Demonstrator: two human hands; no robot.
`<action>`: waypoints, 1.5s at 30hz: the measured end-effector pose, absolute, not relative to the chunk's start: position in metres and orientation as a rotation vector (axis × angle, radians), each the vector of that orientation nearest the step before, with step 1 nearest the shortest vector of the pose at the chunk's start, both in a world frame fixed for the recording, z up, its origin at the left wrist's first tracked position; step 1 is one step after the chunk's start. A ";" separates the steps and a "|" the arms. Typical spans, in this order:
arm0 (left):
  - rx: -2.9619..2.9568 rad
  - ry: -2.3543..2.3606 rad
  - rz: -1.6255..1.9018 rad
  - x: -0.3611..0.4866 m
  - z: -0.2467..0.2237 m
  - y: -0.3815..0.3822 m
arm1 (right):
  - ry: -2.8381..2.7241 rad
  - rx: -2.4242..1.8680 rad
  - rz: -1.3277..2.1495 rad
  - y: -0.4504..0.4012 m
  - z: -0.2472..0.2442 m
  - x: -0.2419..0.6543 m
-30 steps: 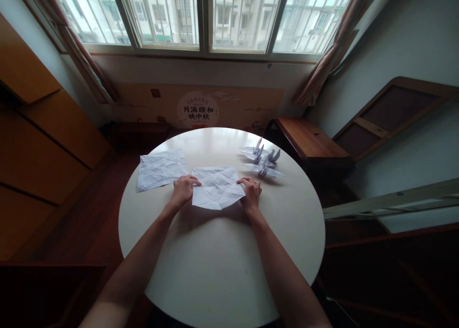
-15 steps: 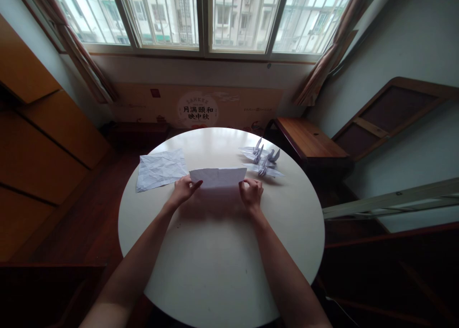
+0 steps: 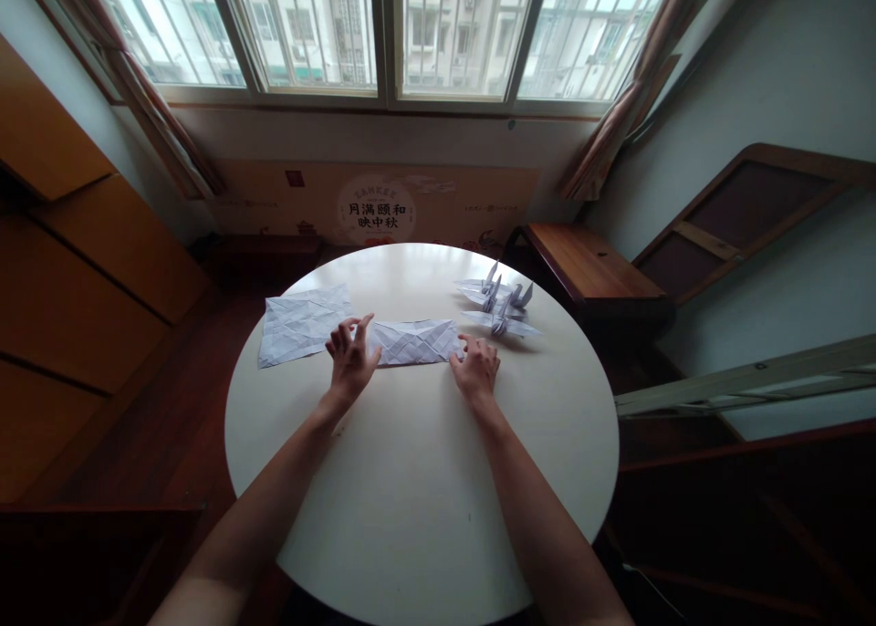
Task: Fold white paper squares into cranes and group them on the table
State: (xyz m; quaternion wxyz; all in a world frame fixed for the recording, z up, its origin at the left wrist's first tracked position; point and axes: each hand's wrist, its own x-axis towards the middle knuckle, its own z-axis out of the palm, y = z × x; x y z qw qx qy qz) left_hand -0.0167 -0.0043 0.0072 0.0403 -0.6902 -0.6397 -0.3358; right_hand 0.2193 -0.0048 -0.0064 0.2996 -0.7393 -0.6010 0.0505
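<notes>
Round white table [image 3: 403, 498]: bears all the paper; its firm top probably serves as backing for creasing.
Creased sheet [image 3: 305, 325]: spread out on the left, just beside the left hand — seemingly set aside so the middle serves both hands.
Paper birds [image 3: 503, 320]: clustered beyond the right hand, near the table's far right edge, perhaps to spare their thin wings from knocks.
Folded paper [image 3: 416, 345]: a wide, low rectangle between the hands, likely centred so each reaches one end.
Left hand [image 3: 350, 361]: fingers raised and spread, gripping nothing, thumb near the folded paper's left end.
Right hand [image 3: 477, 368]: curved at the opposite end; whether it presses or pinches the edge, I cannot tell.
</notes>
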 end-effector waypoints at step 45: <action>-2.856 -1.568 -0.734 -0.008 -0.006 -0.007 | -2.097 -1.449 0.301 -0.007 -0.013 0.213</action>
